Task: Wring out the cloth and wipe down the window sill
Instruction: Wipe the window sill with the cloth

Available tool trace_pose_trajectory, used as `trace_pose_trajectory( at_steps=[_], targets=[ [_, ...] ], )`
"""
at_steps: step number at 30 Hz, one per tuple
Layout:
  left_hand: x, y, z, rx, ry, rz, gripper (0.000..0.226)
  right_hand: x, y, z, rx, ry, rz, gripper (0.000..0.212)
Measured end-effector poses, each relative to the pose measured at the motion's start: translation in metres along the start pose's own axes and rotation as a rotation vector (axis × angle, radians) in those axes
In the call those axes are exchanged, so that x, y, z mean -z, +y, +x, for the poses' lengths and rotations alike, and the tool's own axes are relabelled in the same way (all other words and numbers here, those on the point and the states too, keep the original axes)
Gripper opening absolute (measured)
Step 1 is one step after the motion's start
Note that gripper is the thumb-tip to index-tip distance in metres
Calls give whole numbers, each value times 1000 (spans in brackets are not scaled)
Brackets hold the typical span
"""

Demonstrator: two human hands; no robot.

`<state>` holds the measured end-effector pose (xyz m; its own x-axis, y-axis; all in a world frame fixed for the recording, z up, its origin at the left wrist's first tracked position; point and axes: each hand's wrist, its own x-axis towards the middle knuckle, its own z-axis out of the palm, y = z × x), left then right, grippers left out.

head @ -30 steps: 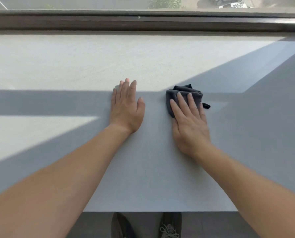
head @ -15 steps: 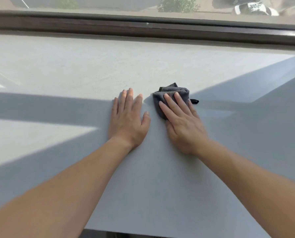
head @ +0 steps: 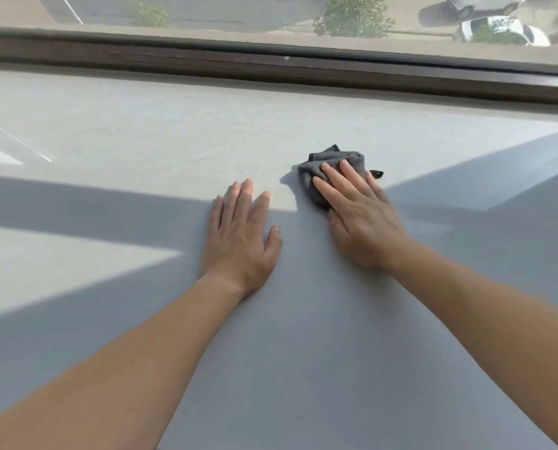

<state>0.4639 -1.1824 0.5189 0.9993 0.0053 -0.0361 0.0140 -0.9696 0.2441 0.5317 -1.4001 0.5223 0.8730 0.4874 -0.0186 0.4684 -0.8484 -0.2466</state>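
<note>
A bunched dark grey cloth (head: 316, 167) lies on the wide pale grey window sill (head: 141, 134), right of centre. My right hand (head: 358, 216) presses flat on top of the cloth with its fingers spread, covering its near half. My left hand (head: 242, 235) rests flat on the bare sill just left of the cloth, fingers together, holding nothing. A small black tag (head: 376, 173) sticks out at the cloth's right side.
A dark brown window frame (head: 271, 64) runs along the sill's far edge, with glass above it showing a street and parked cars. Sunlit patches and shadow bands cross the sill. The sill's near edge is at the bottom left.
My right hand has pushed the cloth away from me toward the window, into the sunlit part of the sill. My left hand has stayed flat in about the same place.
</note>
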Motion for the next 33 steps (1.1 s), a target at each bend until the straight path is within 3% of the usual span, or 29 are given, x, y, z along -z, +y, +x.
trace_pose_trajectory(
  at_steps=[4, 6, 10, 13, 15, 19, 22, 24, 26, 33],
  targets=[
    [-2, 1, -1, 8, -2, 13, 69, 12, 46, 30, -409, 102, 28, 57],
    [-4, 1, 0, 10, 6, 11, 68, 7, 34, 48, -493, 112, 29, 59],
    [-2, 1, -1, 8, -12, 13, 70, -7, -4, 51, -215, 70, 35, 57],
    [2, 3, 1, 12, -44, 20, 73, 3, 20, 53, -70, 6, 23, 55],
    [5, 8, 3, 35, -35, -11, 73, 12, 48, 66, -156, 13, 29, 55],
    [5, 29, 25, -23, 31, -148, 65, 20, 54, 106, -498, 93, 55, 58],
    [-2, 46, 47, -36, 4, -187, 62, 10, 22, 114, -293, 63, 35, 57],
    [-9, 53, 51, -17, 1, -95, 64, 8, 18, 110, -116, 5, 27, 57],
    [-13, 54, 51, -13, 17, -37, 65, 13, 31, 115, -54, -4, 26, 57],
    [-15, 54, 51, -22, 5, -23, 66, 22, 93, 106, -331, 124, 61, 55]
  ],
)
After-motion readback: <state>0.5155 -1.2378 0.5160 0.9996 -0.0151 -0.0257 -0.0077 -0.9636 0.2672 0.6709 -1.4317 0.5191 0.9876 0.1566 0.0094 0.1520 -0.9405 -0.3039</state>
